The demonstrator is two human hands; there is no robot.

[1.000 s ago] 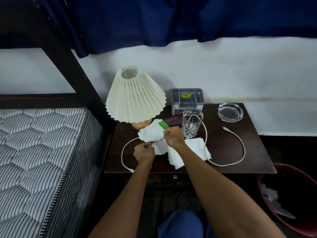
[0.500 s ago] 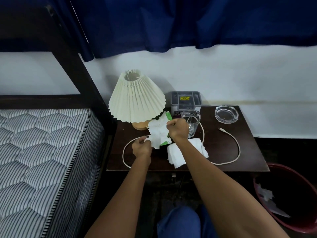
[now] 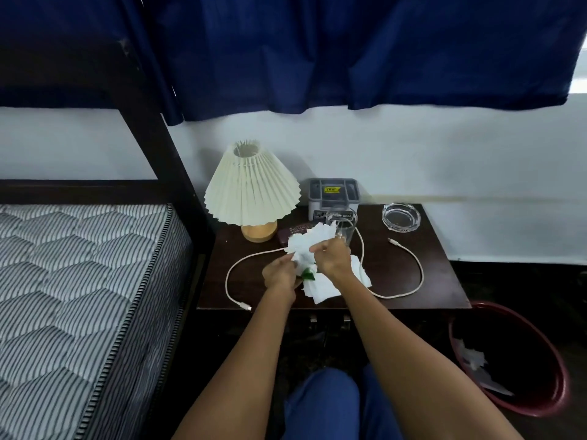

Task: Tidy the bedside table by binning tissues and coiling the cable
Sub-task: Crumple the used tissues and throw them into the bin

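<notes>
Above the middle of the dark bedside table (image 3: 444, 281) both hands hold a crumpled white tissue wad (image 3: 309, 242) with a green scrap at its lower end. My left hand (image 3: 279, 274) grips the wad's bottom. My right hand (image 3: 330, 258) pinches its upper part. Under my right forearm a flat pile of white tissues (image 3: 324, 289) lies on the table. A white cable (image 3: 416, 271) loops loosely across the table, one plug near the front left edge, the other toward the back right.
A pleated cream lamp (image 3: 251, 192), a grey box (image 3: 333, 198), a drinking glass (image 3: 344, 223), a dark packet (image 3: 293, 231) and a glass ashtray (image 3: 401, 217) stand at the table's back. A red bin (image 3: 552, 404) holding tissues sits on the floor, right. A striped mattress (image 3: 79, 281) lies left.
Both hands have lifted the crumpled tissue off the table and bunched it tighter; the green scrap has gone from the wad's top to its bottom. The camera has tilted.
</notes>
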